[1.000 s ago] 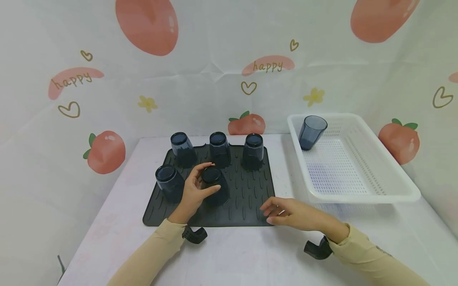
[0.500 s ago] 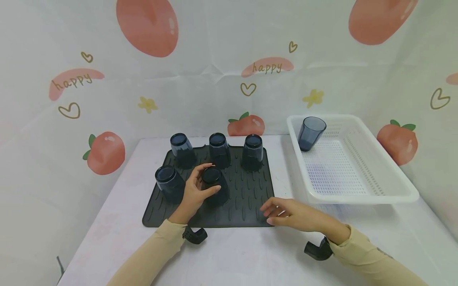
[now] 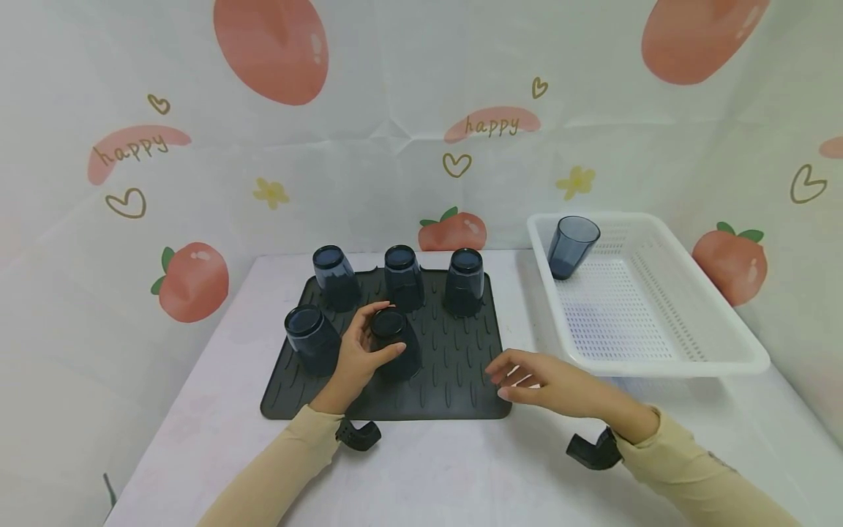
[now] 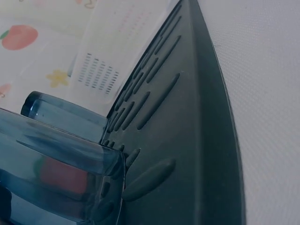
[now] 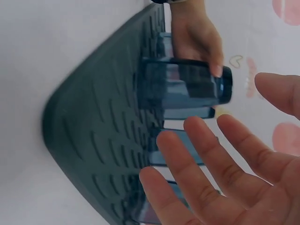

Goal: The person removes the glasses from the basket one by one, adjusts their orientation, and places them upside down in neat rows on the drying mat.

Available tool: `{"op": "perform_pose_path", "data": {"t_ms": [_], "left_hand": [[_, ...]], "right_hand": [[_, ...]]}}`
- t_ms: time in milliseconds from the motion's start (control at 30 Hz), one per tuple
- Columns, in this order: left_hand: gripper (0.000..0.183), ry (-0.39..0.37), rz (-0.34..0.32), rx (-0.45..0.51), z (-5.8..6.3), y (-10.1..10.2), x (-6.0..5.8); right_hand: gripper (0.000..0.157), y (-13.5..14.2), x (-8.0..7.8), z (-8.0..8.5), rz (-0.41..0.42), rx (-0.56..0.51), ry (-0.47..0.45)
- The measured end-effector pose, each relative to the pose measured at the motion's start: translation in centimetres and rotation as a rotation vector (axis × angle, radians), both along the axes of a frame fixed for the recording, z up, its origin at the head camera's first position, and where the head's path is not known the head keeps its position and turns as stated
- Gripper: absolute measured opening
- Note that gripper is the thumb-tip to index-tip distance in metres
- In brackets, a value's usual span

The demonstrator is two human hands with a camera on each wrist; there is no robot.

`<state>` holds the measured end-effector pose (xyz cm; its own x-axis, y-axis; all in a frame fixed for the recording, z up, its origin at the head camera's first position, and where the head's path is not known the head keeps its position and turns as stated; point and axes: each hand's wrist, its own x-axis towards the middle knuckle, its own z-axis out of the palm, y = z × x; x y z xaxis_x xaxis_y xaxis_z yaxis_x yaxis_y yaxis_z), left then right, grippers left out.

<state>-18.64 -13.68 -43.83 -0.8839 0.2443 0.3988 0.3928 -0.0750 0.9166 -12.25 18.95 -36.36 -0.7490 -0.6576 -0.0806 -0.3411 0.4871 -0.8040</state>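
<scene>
On a dark ribbed drying mat [image 3: 454, 380], several blue glasses stand upside down. My left hand [image 3: 356, 359] grips the front middle glass [image 3: 398, 348] near its base, thumb on the near side and fingers around the far side. Its rim rests on the mat, and the right wrist view shows the same glass [image 5: 183, 84] in the left hand's hold. Close to the mat's front right corner, my right hand [image 3: 546, 380] hovers with relaxed fingers and holds nothing. In the left wrist view, the glass [image 4: 56, 173] fills the lower left and the fingers are hidden.
Left of the held glass is another upturned glass [image 3: 312, 340]. Three more line the mat's back row, including a back right glass [image 3: 465, 282]. A white plastic basket [image 3: 665, 367] at the right contains one upright, leaning glass [image 3: 573, 247].
My right hand has shifted slightly to the right and up from the mat's front right corner. The left hand and the glass it holds have stayed put.
</scene>
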Motion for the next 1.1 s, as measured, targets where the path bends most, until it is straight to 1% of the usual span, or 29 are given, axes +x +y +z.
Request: {"op": "perform_pose_path", "data": {"t_ms": [233, 367, 567, 667, 800, 1000, 1100], "left_hand": [[0.072, -0.009, 0.006, 0.004, -0.4, -0.2, -0.1], [0.072, -0.016, 0.005, 0.013, -0.4, -0.2, -0.1], [0.073, -0.025, 0.007, 0.011, -0.2, -0.2, 0.0], [0.073, -0.027, 0.006, 0.01, -0.1, -0.2, 0.0], [0.072, -0.019, 0.002, 0.011, 0.0, -0.1, 0.0], [0.072, -0.012, -0.003, 0.01, 0.0, 0.0, 0.0], [0.073, -0.011, -0.01, 0.013, -0.1, 0.1, 0.0]], "right_hand": [[0.027, 0.4, -1.0, 1.5, -0.064, -0.035, 0.045], [0.026, 0.6, -2.1, 1.9, -0.124, -0.102, 0.094], [0.032, 1.4, -4.2, 3.1, -0.262, -0.253, 0.156], [0.035, 1.7, -5.4, 3.5, -0.312, -0.385, 0.179], [0.037, 2.3, -7.0, 3.7, -0.354, -0.564, 0.184], [0.036, 3.8, -8.8, 4.6, -0.433, -0.679, 0.263], [0.036, 4.5, -9.4, 5.0, -0.457, -0.728, 0.267]]}}
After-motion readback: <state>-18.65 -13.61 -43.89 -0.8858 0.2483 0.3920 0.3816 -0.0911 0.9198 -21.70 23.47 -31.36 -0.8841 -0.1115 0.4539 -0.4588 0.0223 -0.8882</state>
